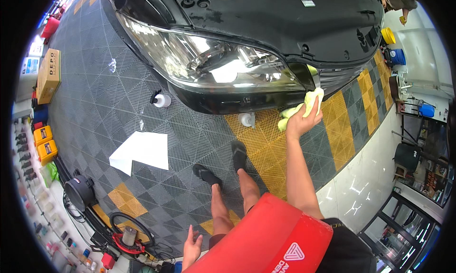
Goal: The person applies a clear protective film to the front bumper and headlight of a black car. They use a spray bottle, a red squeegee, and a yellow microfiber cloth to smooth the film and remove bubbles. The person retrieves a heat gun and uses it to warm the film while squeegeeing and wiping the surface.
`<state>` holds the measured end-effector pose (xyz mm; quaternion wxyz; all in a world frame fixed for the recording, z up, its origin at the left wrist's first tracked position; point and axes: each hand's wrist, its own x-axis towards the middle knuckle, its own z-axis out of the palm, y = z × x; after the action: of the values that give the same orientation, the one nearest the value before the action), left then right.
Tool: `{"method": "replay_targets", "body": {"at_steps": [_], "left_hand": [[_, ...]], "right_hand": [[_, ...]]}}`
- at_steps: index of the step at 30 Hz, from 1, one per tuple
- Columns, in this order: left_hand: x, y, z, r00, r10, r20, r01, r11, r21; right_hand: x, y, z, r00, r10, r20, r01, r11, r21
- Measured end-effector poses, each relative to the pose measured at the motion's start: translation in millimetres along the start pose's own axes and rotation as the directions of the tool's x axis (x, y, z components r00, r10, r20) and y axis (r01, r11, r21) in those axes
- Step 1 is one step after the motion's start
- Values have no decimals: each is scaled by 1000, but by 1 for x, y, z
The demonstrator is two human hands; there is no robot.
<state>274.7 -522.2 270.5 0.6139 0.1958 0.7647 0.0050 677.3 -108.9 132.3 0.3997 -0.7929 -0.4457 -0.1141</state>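
My right hand [304, 118] is closed on a pale yellow cloth [311, 101], held at the right end of the car's front, just beside the clear headlight [204, 59] and black bumper [199, 99]. My left hand [192, 247] is low in the view, fingers apart, next to a large red item [266, 235] that covers much of my body. A black cover [294, 21] spans the car's top behind the headlight. A spray bottle [161, 100] and another pale container [246, 119] stand on the floor below the bumper.
White sheet [147, 147] lies on the tiled floor [85, 130]. Along the left are a cardboard box [47, 76], yellow jugs [45, 149] and a machine with hoses [80, 192]. Shelving [418, 154] and buckets [396, 57] line the right. Another person [399, 0] is at the top right.
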Motion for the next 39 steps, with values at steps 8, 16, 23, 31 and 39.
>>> {"method": "replay_targets", "body": {"at_steps": [8, 16, 23, 31, 39], "left_hand": [[6, 82, 27, 996, 36, 78, -23, 986, -167], [24, 35, 29, 998, 22, 56, -23, 1000, 7], [26, 7, 6, 996, 3, 89, -14, 991, 130], [26, 11, -13, 998, 48, 30, -49, 997, 54], [22, -49, -10, 998, 61, 19, -57, 980, -190]], "right_hand": [[-41, -243, 39, 857, -504, 103, 364, 735, 572], [19, -79, 49, 617, -687, 384, 500, 719, 483], [28, 96, -35, 935, -90, 343, 144, 981, -133], [1, -20, -11, 778, -482, 404, 419, 876, 239], [68, 82, -3, 831, 7, 556, 315, 818, -480]]}}
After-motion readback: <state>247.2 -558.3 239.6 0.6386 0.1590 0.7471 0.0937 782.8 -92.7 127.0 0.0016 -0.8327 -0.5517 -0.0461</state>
